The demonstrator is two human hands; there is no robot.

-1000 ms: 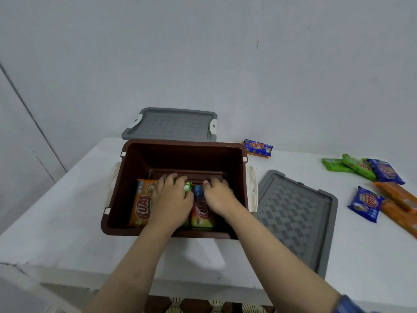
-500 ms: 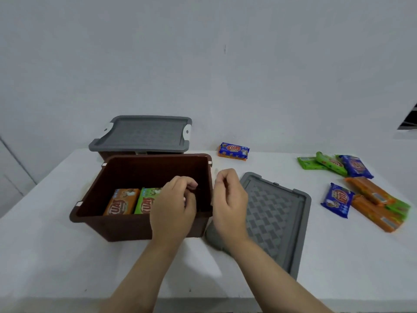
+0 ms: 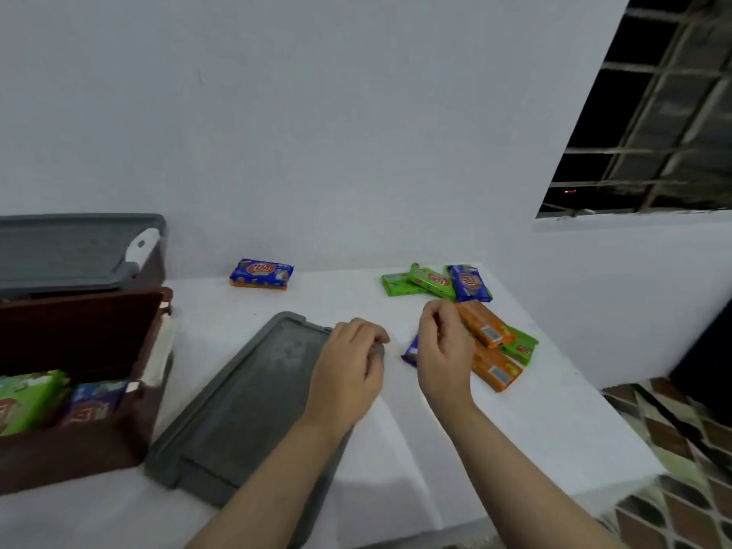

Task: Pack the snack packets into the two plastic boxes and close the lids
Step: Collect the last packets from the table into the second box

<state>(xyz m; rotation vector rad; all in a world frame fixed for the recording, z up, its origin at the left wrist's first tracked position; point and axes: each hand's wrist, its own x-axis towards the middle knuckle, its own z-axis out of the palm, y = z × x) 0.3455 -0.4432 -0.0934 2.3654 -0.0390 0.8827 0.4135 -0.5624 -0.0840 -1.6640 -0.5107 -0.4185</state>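
Observation:
An open brown box (image 3: 79,437) stands at the left with green and blue packets (image 3: 27,398) inside. Its grey lid (image 3: 245,394) lies flat on the table beside it. Behind it stands a second brown box under a closed grey lid (image 3: 75,251). My left hand (image 3: 348,370) hovers over the loose lid's right end, fingers loosely curled, holding nothing. My right hand (image 3: 443,350) hangs above a blue packet (image 3: 412,350), fingers loosely curled and empty. Orange packets (image 3: 487,342) and a green one (image 3: 523,344) lie just right of that hand.
Two green packets (image 3: 416,283) and a blue one (image 3: 469,283) lie at the back right of the white table (image 3: 515,429). A blue-and-orange packet (image 3: 261,273) sits by the wall. The table's right edge drops to a tiled floor (image 3: 681,429). A barred window (image 3: 653,112) is upper right.
The view has swung right. Both hands left the open box and moved right, across the loose lid, toward the packets on the table.

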